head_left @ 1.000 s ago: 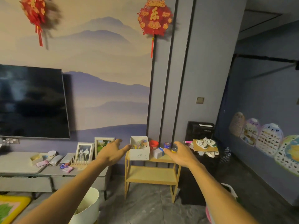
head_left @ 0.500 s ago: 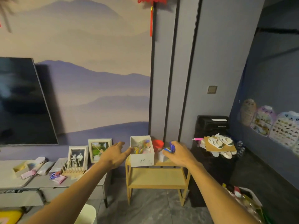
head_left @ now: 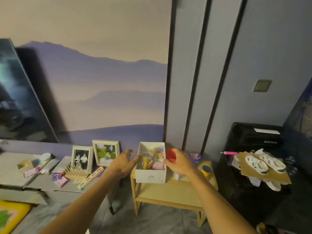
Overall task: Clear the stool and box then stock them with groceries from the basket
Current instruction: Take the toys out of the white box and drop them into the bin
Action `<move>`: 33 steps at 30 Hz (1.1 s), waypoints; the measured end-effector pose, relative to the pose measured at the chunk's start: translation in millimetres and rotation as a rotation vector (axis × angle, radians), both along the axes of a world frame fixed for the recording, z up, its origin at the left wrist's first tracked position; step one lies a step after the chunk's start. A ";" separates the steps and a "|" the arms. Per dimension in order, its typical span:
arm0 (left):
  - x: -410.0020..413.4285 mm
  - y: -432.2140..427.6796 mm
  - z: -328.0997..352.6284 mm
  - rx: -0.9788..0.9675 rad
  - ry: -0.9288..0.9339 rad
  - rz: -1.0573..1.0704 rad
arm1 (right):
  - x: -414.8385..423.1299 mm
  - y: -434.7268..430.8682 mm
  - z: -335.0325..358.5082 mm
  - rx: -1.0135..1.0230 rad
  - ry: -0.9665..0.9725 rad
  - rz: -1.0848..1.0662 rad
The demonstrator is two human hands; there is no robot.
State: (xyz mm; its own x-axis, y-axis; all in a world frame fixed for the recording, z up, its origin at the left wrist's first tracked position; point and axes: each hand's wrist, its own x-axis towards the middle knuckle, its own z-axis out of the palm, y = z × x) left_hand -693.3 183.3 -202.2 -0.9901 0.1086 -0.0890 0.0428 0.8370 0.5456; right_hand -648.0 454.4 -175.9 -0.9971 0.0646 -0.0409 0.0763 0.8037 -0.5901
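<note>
Box (head_left: pixel 150 176): white, open-topped, full of small packets, standing on the stool (head_left: pixel 172 193).
Left hand (head_left: pixel 123 163): at the box's left wall, fingers spread, holding nothing.
Right hand (head_left: pixel 180 163): at the box's right wall, fingers loosely bent, nothing gripped.
Red cup (head_left: pixel 170 154): just right of the box.
Advice: clamp both walls low and evenly, lift level, and keep clear of the cup.

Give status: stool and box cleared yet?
Done: nothing. The white box holds packets; red cup, purple tin and yellow can sit on the stool. In hand: left hand and right hand flank the box. Left: clearing, then all stocking.
</note>
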 end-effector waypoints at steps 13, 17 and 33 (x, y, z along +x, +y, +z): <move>-173.2 44.1 -111.3 0.089 -0.230 0.006 | -218.4 27.2 -97.6 0.126 -0.159 0.072; -229.2 55.4 -169.1 0.083 -0.325 0.051 | -294.1 24.9 -148.9 0.169 -0.241 0.142; -297.5 112.2 -325.8 -0.126 -0.540 0.217 | -474.4 2.8 -347.7 0.621 -0.348 0.697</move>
